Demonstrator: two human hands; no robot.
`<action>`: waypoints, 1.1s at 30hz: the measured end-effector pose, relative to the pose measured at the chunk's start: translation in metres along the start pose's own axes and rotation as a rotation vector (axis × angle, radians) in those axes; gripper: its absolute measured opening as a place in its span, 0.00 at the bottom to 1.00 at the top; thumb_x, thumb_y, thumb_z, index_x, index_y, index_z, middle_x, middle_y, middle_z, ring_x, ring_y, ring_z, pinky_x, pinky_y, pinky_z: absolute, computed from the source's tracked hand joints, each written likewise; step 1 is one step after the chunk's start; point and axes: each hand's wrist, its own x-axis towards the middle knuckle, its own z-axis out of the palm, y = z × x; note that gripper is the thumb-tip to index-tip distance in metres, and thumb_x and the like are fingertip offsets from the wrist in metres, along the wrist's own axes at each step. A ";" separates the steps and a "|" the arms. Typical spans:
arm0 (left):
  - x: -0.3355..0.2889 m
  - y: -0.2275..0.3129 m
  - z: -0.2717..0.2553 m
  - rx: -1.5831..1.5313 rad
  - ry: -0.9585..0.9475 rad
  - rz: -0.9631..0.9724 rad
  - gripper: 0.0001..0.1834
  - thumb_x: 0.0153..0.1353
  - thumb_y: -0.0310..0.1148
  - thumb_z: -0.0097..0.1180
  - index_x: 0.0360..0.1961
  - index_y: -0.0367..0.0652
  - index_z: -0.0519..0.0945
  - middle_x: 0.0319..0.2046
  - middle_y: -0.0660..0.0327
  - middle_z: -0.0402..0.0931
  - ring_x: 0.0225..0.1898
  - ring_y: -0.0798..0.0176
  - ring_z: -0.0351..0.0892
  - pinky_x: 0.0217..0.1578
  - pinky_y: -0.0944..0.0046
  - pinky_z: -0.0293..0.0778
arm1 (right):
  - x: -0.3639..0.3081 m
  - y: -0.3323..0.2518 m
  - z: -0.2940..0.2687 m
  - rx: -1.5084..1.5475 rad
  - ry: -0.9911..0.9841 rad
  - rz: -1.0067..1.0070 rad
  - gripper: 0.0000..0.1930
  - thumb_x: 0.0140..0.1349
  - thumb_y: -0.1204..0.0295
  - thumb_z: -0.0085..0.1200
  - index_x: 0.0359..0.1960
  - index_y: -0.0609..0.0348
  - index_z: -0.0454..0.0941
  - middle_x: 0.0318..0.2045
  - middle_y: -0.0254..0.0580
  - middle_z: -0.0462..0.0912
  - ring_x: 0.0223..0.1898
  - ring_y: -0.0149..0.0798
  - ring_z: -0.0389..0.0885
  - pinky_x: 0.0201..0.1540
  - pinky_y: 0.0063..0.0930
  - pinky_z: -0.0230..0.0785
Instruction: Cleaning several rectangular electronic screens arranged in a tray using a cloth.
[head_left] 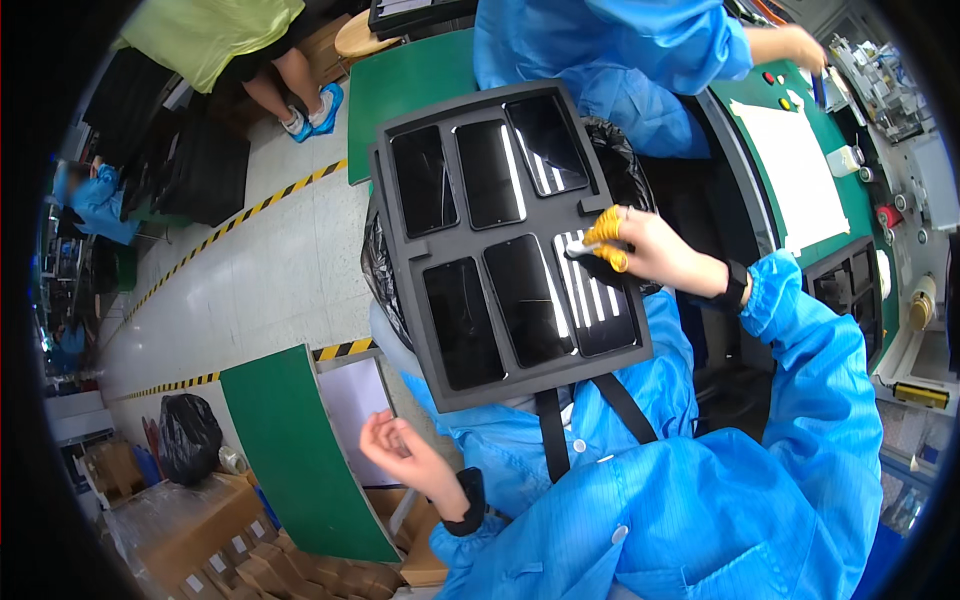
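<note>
A dark grey foam tray [470, 240] lies across my lap, holding several black glass panels like phone screens in two rows. My right hand [650, 248], with yellow finger cots on its fingertips, is over the near right glass panel [600, 305], which mirrors striped ceiling lights. Those fingers pinch a small pale tool [578, 248] whose tip is at the panel's upper part; its exact kind is too small to tell. Off the tray's near left corner, my left hand [405, 450] hangs in the air, fingers loosely curled and apart, with nothing visible in it.
A green board [300, 450] and cardboard boxes [210, 530] stand at lower left. A co-worker in a blue smock [610, 50] sits just beyond the tray. To the right, a green workbench [800, 180] bears white sheets and small bottles. Black bags flank the tray.
</note>
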 end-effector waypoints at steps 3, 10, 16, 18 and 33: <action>0.011 -0.009 -0.012 0.048 0.062 -0.010 0.14 0.61 0.22 0.46 0.49 0.35 0.66 0.40 0.55 0.71 0.38 0.66 0.70 0.43 0.67 0.66 | -0.015 -0.004 0.011 -0.076 -0.136 -0.078 0.11 0.53 0.74 0.59 0.37 0.64 0.79 0.34 0.49 0.79 0.39 0.50 0.78 0.44 0.37 0.71; 0.013 -0.033 -0.001 -0.085 0.024 -0.102 0.15 0.61 0.24 0.46 0.50 0.36 0.65 0.42 0.55 0.69 0.38 0.66 0.68 0.42 0.68 0.65 | -0.013 -0.006 0.018 -0.209 -0.141 -0.177 0.14 0.48 0.77 0.60 0.39 0.61 0.80 0.37 0.46 0.78 0.42 0.48 0.75 0.47 0.35 0.69; 0.027 -0.152 0.008 0.079 -0.063 -0.182 0.16 0.60 0.25 0.49 0.50 0.37 0.67 0.43 0.53 0.70 0.39 0.64 0.71 0.41 0.67 0.70 | -0.012 0.005 0.031 -0.089 -0.223 -0.185 0.15 0.49 0.76 0.60 0.41 0.64 0.77 0.37 0.49 0.77 0.43 0.50 0.75 0.45 0.36 0.71; 0.046 -0.167 0.016 0.132 -0.144 -0.151 0.17 0.57 0.26 0.51 0.49 0.37 0.67 0.43 0.51 0.69 0.39 0.59 0.71 0.43 0.62 0.68 | -0.026 -0.010 0.025 -0.182 -0.361 -0.339 0.10 0.51 0.74 0.56 0.35 0.64 0.77 0.35 0.49 0.77 0.40 0.47 0.78 0.44 0.35 0.71; 0.121 -0.184 0.088 0.968 -0.229 0.045 0.13 0.59 0.33 0.49 0.46 0.46 0.70 0.48 0.59 0.64 0.53 0.52 0.61 0.50 0.48 0.57 | -0.034 -0.006 0.032 -0.003 -0.485 -0.505 0.05 0.55 0.73 0.50 0.30 0.62 0.76 0.32 0.44 0.74 0.36 0.42 0.77 0.39 0.30 0.75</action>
